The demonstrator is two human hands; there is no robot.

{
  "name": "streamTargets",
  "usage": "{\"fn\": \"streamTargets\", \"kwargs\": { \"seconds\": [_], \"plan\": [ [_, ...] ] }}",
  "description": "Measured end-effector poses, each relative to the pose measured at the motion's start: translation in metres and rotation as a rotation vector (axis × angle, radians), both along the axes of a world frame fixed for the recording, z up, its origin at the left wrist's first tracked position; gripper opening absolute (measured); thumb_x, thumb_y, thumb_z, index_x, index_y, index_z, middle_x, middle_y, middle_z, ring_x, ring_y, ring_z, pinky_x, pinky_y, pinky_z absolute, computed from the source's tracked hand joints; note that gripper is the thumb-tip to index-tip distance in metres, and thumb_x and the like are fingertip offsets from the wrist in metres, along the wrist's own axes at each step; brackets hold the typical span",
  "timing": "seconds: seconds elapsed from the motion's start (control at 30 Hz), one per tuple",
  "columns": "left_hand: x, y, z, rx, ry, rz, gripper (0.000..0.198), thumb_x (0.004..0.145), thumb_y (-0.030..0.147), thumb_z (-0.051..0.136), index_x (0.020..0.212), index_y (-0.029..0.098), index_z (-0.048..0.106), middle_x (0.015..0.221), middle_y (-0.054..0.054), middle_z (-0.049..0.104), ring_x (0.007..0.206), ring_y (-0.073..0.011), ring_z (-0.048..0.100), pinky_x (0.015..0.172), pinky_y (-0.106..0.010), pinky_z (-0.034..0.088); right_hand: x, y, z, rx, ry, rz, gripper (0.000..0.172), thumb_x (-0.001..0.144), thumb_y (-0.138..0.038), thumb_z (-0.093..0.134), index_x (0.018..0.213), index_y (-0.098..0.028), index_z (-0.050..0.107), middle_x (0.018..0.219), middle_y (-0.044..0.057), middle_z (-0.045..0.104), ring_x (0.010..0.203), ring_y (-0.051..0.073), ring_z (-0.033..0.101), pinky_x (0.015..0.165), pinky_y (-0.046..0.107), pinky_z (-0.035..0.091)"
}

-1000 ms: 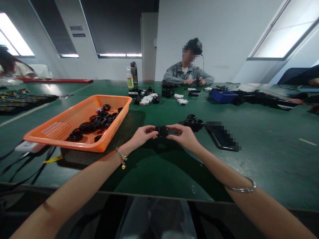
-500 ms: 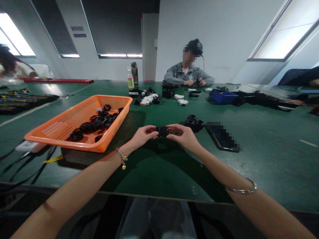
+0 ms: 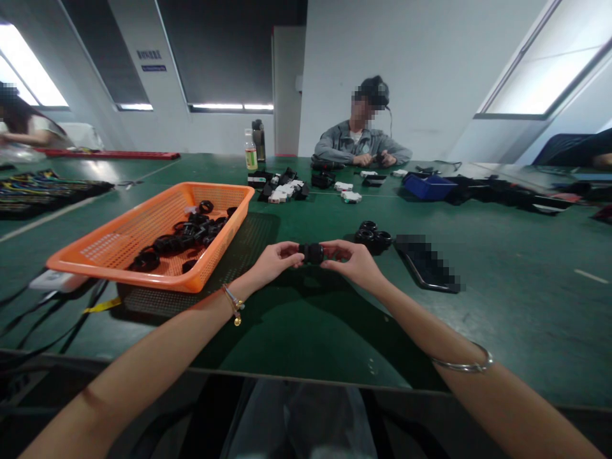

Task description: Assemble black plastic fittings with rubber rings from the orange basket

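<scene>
A short black cylindrical part [image 3: 313, 254] with ridged rings is held level above the green table, between my two hands. My left hand [image 3: 278, 260] pinches its left end with thumb and fingers. At the right end my right hand [image 3: 352, 261] curls its thumb and fingertips against the part. Just beyond my right hand stands a small cluster of black round parts [image 3: 373, 237]. To my left is an orange plastic basket [image 3: 224, 252] with several loose black rings and fittings [image 3: 184, 236] inside.
A dark phone [image 3: 425, 262] lies right of the cluster. Farther back are white and black pieces [image 3: 285, 189], a blue bin [image 3: 429, 186] and a bottle [image 3: 250, 153]. A person [image 3: 363, 131] sits across the table, hands on a dark item. Cables [image 3: 71, 319] run beside the basket.
My right hand's fingers have shifted slightly at the right end, and more of the black part's round end shows. My left hand stays nearly still.
</scene>
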State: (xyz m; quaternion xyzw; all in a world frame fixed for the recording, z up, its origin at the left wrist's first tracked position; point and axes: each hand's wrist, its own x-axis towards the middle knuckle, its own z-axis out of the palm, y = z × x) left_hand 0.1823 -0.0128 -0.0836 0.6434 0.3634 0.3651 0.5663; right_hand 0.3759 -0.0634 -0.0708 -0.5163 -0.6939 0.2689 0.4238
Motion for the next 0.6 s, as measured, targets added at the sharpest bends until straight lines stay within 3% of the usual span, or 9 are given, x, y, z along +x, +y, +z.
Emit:
{"fn": "streamTargets", "kwargs": {
  "seconds": [0.3, 0.6],
  "plan": [
    [-0.0004, 0.0007, -0.0011, -0.003, -0.002, 0.009, 0.031, 0.062, 0.025, 0.068, 0.088, 0.011, 0.060, 0.080, -0.003, 0.064, 0.062, -0.0094, 0.057, 0.071, -0.027, 0.046, 0.0004, 0.0008, -0.0021, -0.023, 0.007, 0.006, 0.038, 0.064, -0.026, 0.068, 0.100, -0.014, 0.067, 0.086, 0.008, 0.072, 0.074, 0.021, 0.065, 0.073, 0.037, 0.051],
    [-0.0011, 0.0032, -0.0044, 0.014, 0.026, -0.001, 0.036, 0.062, 0.031, 0.068, 0.090, 0.010, 0.060, 0.079, -0.003, 0.064, 0.063, -0.0101, 0.057, 0.071, -0.028, 0.046, 0.0009, 0.0014, -0.0028, -0.001, -0.014, 0.008, 0.041, 0.062, -0.026, 0.069, 0.101, -0.014, 0.067, 0.087, 0.008, 0.072, 0.070, 0.018, 0.062, 0.065, 0.032, 0.049]
  ]
}}
